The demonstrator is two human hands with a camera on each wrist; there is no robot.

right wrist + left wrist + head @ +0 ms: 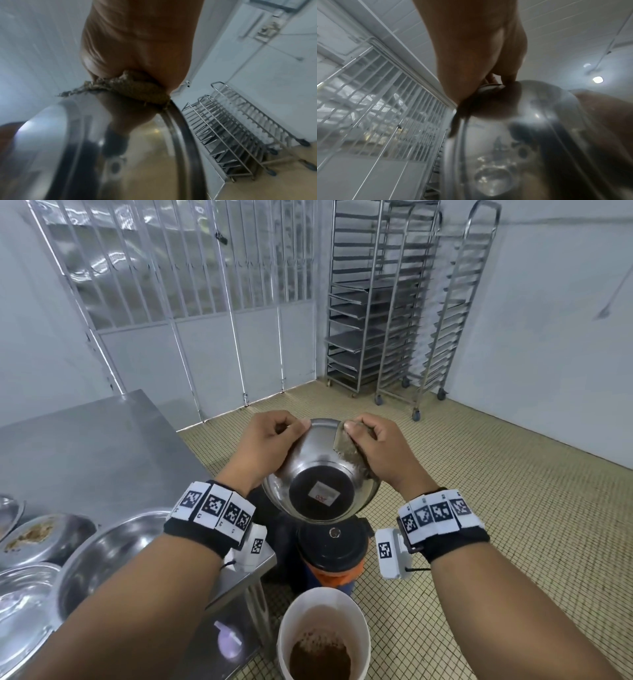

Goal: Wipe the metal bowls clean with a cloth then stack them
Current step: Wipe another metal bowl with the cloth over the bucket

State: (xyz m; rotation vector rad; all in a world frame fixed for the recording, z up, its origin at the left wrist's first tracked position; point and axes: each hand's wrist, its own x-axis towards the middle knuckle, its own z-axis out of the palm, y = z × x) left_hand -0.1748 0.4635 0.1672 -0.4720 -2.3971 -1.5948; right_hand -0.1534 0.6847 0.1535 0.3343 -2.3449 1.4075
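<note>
I hold a shiny metal bowl (318,463) in the air over the floor, tipped so its flat base with a white label faces me. My left hand (270,436) grips the bowl's far left rim, thumb on the outside. My right hand (371,440) pinches a brownish cloth (347,448) against the bowl's right rim and outer wall. The left wrist view shows the fingers clamping the bowl (530,135) at its rim. In the right wrist view the cloth (137,88) is bunched between my palm and the bowl (85,142). More metal bowls (113,553) sit on the steel table at lower left.
A steel table (96,446) stands to my left, with a dirty bowl (41,534) on it. Below the held bowl are a black-lidded orange container (332,553) and a white bucket (323,638) of brown liquid. Wheeled tray racks (394,302) stand in the far corner.
</note>
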